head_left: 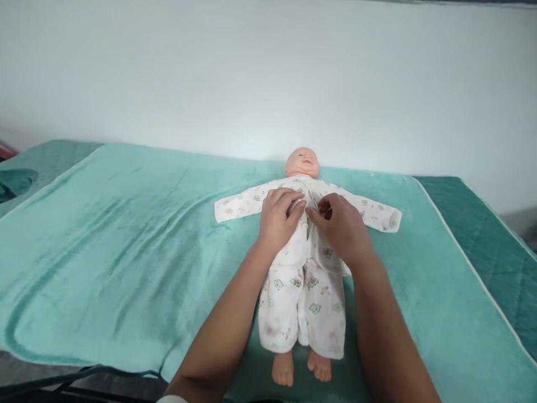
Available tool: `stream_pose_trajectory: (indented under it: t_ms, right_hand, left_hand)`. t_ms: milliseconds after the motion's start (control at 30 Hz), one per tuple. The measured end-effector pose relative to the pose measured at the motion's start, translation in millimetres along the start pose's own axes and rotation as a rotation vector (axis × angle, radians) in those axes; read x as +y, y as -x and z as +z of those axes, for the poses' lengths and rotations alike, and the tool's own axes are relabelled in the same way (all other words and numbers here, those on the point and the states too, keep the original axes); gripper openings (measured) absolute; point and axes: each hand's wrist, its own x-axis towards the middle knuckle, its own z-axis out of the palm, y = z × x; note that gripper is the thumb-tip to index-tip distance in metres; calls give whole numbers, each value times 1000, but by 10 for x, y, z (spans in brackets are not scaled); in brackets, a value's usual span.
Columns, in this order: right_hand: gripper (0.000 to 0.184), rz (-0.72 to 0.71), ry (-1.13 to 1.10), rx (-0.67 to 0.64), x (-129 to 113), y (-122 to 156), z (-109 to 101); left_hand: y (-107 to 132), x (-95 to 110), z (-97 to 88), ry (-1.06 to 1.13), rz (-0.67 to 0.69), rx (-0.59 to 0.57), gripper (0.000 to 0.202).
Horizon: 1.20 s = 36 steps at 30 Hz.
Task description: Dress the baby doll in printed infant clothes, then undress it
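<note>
A baby doll lies on its back on a teal blanket, head toward the wall and bare feet toward me. It wears a white printed shirt with sleeves spread out and matching white trousers. My left hand pinches the left front edge of the shirt at the doll's chest. My right hand pinches the right front edge just beside it. The fingertips of both hands meet over the shirt's opening.
The blanket covers a darker green quilted mattress that shows at the right and far left. A white wall rises behind the bed. A dark strap or cable runs along the floor at the lower left.
</note>
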Motion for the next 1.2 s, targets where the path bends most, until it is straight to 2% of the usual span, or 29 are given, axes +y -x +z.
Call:
stream_pose_trajectory:
  t_ms: [133, 267, 367, 467, 667, 733, 900, 967, 1100, 1200]
  right_hand:
    - [19, 79, -62, 77, 38, 5, 139]
    - [17, 61, -158, 147, 107, -29, 213]
    - [20, 72, -227, 123, 106, -42, 191]
    - [25, 165, -355, 48, 111, -60, 145]
    - [27, 243, -488, 4, 174, -95, 101]
    - [26, 239, -444, 28, 155, -86, 115]
    - [23, 86, -201, 159, 71, -58, 187]
    - [22, 70, -188, 165, 75, -64, 190]
    - [23, 185, -432, 78, 120, -82, 140]
    - [26, 234, -669, 68, 108, -68, 120]
  left_hand:
    - [-36, 16, 12, -13, -51, -65, 13]
    - [-106, -2, 26, 91, -151, -104, 9]
    - [-145, -29, 33, 217, -238, -120, 6]
    - [-164, -34, 30, 312, -307, -141, 5]
    - [-160, 16, 22, 221, -252, -114, 4]
    - [-156, 17, 31, 183, -222, -98, 3]
    - [-157, -4, 56, 170, -209, -100, 4]
    - [-163, -10, 58, 181, -198, -95, 5]
    - [-188, -1, 45, 230, -195, -99, 7]
    - [-202, 37, 37, 315, -224, -81, 8]
